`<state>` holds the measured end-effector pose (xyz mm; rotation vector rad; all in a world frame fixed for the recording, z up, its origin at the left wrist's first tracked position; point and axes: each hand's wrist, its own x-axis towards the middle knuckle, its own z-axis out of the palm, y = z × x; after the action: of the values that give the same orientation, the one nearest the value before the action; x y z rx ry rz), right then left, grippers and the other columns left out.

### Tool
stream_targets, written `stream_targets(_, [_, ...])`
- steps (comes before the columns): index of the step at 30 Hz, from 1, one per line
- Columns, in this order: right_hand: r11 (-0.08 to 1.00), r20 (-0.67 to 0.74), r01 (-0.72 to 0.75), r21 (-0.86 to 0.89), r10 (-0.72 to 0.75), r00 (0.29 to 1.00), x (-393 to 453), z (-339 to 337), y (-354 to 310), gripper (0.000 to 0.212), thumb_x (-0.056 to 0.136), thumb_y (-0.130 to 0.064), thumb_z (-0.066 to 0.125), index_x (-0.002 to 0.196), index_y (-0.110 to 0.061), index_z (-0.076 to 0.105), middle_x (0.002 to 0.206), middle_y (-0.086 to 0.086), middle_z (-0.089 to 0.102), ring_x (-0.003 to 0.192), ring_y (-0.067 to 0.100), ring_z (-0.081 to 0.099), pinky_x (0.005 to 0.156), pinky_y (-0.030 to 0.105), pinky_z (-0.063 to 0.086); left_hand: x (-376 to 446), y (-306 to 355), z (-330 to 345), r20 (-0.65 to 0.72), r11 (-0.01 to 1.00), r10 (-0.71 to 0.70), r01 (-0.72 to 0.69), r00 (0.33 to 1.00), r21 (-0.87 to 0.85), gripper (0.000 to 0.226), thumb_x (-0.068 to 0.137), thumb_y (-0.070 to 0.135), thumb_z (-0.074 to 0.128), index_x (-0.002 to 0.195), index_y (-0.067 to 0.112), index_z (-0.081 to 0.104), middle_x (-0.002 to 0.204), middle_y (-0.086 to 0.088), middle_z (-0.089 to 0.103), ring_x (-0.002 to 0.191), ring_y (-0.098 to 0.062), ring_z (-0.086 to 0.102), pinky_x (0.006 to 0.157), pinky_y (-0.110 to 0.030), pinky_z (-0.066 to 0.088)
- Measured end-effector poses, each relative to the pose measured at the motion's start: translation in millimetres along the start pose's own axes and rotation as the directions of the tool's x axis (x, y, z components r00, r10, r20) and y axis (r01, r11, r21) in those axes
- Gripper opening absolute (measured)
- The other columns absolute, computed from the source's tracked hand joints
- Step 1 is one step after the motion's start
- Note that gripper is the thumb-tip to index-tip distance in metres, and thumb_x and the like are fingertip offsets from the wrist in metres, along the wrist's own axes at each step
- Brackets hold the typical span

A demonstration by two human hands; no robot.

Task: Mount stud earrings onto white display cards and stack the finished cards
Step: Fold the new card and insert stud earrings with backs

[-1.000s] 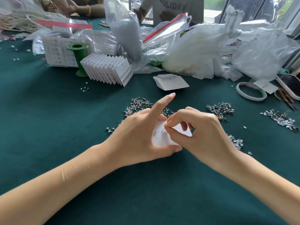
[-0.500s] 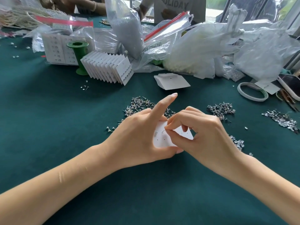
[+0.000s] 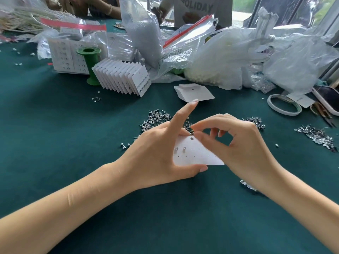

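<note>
Holding: left hand (image 3: 156,158) pinches white card (image 3: 194,154) — two studs (image 3: 180,150) mounted.
Right hand (image 3: 238,143): fingertips pinched together above card — contents unclear.

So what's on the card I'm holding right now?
Two stud earrings sit at the left of the white card, beside rows of empty holes. Your left hand covers the card's left edge, hiding anything there.

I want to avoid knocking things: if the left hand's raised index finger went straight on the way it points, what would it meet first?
Probably the small pile of blank cards: the left hand points its index finger up and away, and the fingertip ends just below that pile. Depth is unclear, so it might pass above.
</note>
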<state>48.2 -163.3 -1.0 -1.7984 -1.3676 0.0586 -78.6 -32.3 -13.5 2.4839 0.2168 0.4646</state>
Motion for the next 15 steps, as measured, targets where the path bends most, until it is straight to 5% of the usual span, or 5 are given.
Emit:
stream_targets(6, [0.971, 0.151, -0.231, 0.056, 0.221, 0.964, 5.9, -9.1, -3.6, 0.061, 0.064, -0.063, 0.058, 0.116, -0.031, 0.065, 0.103, -0.022, 0.069, 0.103, -0.006, 0.059, 0.093, 0.02, 0.043, -2.3, 2.6, 2.1, 0.005, 0.995, 0.082, -0.082, 0.997, -0.059, 0.115, 0.065, 0.057, 0.073, 0.143, 0.048, -0.011, 0.113, 0.026, 0.062, 0.104, 0.015, 0.047, 0.088, -0.001, 0.032])
stream_targets(11, [0.917, 0.337, -0.357, 0.18, 0.284, 0.898, 5.7, -6.4, -3.9, 0.072, 0.057, -0.061, 0.066, 0.119, -0.026, 0.064, 0.095, -0.011, 0.074, 0.089, 0.003, 0.068, 0.087, 0.03, 0.052, -1.3, 4.6, 3.6, 0.03, 0.981, 0.169, -0.166, 0.985, -0.097, 0.114, 0.068, 0.049, 0.076, 0.147, 0.039, -0.005, 0.124, 0.027, 0.057, 0.118, 0.01, 0.046, 0.097, -0.007, 0.035])
stream_targets(15, [0.91, 0.367, -0.372, 0.181, 0.288, 0.884, 4.5, -6.6, -6.5, 0.053, 0.062, -0.055, 0.071, 0.109, -0.031, 0.068, 0.094, -0.009, 0.074, 0.09, 0.011, 0.069, 0.088, 0.04, 0.054, -1.5, 5.6, 3.3, 0.007, 0.972, 0.226, -0.225, 0.974, -0.066, 0.111, 0.068, 0.048, 0.076, 0.149, 0.031, 0.001, 0.116, 0.03, 0.056, 0.118, 0.008, 0.046, 0.097, -0.004, 0.03])
